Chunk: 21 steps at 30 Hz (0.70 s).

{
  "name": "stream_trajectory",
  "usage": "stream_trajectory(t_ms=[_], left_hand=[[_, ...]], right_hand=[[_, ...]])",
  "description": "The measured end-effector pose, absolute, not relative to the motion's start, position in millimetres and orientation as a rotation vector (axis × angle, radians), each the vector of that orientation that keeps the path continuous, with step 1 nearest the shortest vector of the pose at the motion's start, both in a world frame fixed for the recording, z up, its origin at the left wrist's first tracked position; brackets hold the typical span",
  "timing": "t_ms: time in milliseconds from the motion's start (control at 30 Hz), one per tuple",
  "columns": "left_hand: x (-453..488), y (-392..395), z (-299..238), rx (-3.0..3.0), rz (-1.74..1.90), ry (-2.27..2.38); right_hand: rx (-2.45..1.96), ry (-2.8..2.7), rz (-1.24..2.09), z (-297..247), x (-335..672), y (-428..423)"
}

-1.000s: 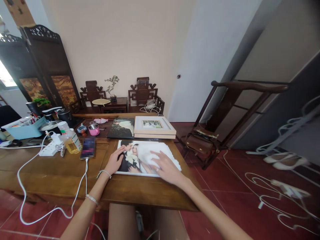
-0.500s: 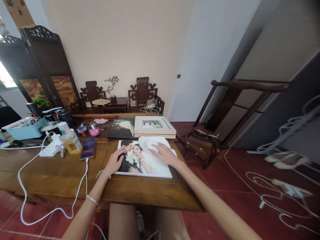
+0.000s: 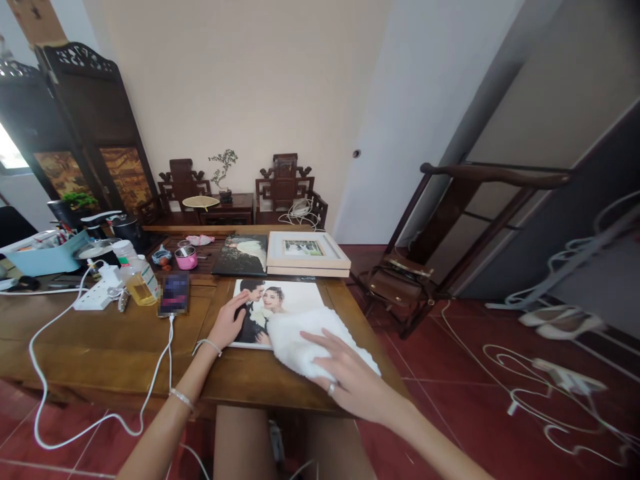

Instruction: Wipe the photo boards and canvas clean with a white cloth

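Note:
A large wedding photo print (image 3: 287, 300) lies flat near the front edge of the wooden table (image 3: 100, 340). My left hand (image 3: 229, 322) rests flat on its left edge, fingers spread over the picture. My right hand (image 3: 350, 375) lies flat, fingers stretched out, on a fluffy white cloth (image 3: 310, 337). The cloth covers the print's near right corner and reaches the table's front edge.
Behind the print lie a dark photo panel (image 3: 242, 255) and a stack of white frames (image 3: 305, 253). A phone (image 3: 175, 294) on a white cable, a bottle (image 3: 136, 280), a power strip (image 3: 93, 297) and a pink cup (image 3: 185, 257) sit to the left. A wooden chair (image 3: 440, 227) stands to the right.
My right hand has drawn the white cloth from the print's far right part down to its near right corner. The left hand has stayed on the print's left edge.

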<state>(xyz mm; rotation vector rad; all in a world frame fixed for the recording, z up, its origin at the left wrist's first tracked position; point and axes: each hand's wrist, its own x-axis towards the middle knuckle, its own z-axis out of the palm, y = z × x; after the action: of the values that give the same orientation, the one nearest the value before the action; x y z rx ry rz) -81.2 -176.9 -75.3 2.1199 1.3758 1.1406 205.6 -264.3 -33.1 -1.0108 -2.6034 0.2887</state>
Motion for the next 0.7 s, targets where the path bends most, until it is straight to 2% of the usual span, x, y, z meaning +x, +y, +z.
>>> stream_trajectory(t_ms=[367, 700], left_hand=[[-83.5, -176.5, -75.4, 2.128, 1.145, 1.347], [-81.1, -176.4, -76.8, 2.139, 1.148, 1.381]], right_hand=[[-1.236, -2.375, 0.111, -42.8, 189.3, -141.7], [-0.989, -2.587, 0.219, -37.2, 198.8, -268.0]])
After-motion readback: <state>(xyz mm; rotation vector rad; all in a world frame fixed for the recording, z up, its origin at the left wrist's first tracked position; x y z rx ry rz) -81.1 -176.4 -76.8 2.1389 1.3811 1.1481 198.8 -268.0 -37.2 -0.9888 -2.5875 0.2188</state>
